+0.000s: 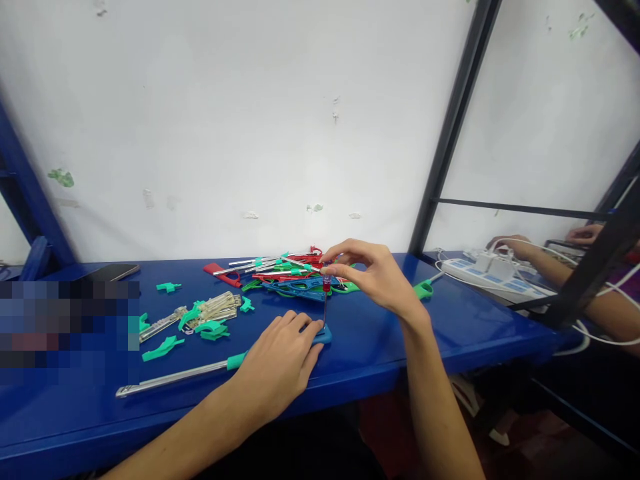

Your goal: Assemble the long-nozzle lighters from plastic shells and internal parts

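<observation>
My left hand lies closed over a long part with a silver metal tube and teal collar, pressing its blue plastic end onto the blue table. My right hand pinches a small red-handled screwdriver held upright, its tip on the blue end. Just behind the hands lies a pile of red, green and blue plastic handles and metal tubes.
Loose teal plastic pieces and a bundle of silver metal parts lie to the left. A phone rests near the wall. A white power strip with cables sits right, beside another person's arms. A black frame post stands there.
</observation>
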Tool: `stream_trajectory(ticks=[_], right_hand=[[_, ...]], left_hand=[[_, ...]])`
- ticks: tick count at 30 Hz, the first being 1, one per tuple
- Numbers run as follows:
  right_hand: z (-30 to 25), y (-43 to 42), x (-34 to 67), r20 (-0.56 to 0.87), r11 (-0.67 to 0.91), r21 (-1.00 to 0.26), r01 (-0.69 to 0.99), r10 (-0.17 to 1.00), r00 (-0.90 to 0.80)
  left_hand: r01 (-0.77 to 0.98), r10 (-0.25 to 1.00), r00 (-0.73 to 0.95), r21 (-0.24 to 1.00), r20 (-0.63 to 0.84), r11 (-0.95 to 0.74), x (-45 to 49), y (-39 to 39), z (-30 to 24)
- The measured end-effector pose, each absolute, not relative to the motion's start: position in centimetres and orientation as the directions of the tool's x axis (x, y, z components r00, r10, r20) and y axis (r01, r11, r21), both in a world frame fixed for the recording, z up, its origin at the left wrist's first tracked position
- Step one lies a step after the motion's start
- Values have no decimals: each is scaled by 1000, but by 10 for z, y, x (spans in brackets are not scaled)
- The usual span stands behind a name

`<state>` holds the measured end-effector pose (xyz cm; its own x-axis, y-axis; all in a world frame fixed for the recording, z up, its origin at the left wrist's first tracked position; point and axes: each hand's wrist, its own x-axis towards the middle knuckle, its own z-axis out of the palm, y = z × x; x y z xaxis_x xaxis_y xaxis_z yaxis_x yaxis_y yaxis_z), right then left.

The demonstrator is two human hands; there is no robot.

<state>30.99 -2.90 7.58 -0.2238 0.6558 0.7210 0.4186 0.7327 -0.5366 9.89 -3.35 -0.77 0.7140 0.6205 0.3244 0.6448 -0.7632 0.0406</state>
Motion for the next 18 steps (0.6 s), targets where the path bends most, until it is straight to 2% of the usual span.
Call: stream_trajectory(ticks=[8, 13, 18], right_hand=[[77, -34, 308, 684, 680, -555, 478, 701, -202], [79, -37, 311, 596, 684, -612, 397, 729, -337], [79, -40, 312, 571, 651, -661, 373, 759, -313]], left_hand=[[640, 614, 716, 38, 331, -767, 99, -32, -9], [640, 611, 715, 33, 338, -767, 99, -32, -10], [640, 613, 716, 38, 335, -768, 99, -32, -10]])
